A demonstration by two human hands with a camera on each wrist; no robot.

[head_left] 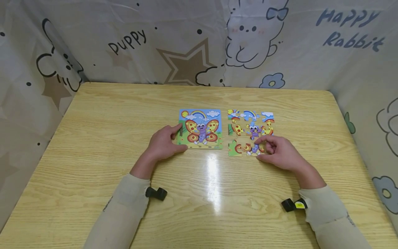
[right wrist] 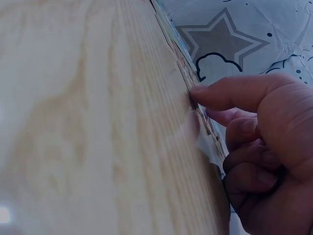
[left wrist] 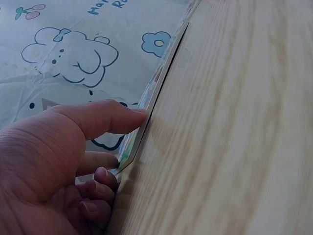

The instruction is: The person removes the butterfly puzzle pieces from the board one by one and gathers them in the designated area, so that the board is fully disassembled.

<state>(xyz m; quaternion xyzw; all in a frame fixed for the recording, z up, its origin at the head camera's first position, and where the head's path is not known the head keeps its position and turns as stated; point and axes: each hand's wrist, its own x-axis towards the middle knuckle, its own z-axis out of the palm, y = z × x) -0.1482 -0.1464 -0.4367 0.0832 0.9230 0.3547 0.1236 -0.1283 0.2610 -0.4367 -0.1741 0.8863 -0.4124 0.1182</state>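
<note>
A square butterfly puzzle board (head_left: 202, 128) lies flat in the middle of the table. My left hand (head_left: 166, 141) rests at its lower left corner, thumb along the near edge and index finger at the left edge; the left wrist view shows the thumb (left wrist: 115, 117) on the board's rim. Right of the board, several loose puzzle pieces (head_left: 235, 148) lie in spaced rows with a matching butterfly picture. Over the bottom row, my right hand (head_left: 281, 152) pinches a puzzle piece (head_left: 255, 149) between thumb and index finger, partly covering it. Its other fingers are curled.
The wooden table (head_left: 109, 114) ends at a back edge against a patterned cloth (head_left: 186, 27) with cartoon drawings. A black wrist camera (head_left: 157, 193) sits on the left sleeve and another black camera (head_left: 289, 204) on the right one.
</note>
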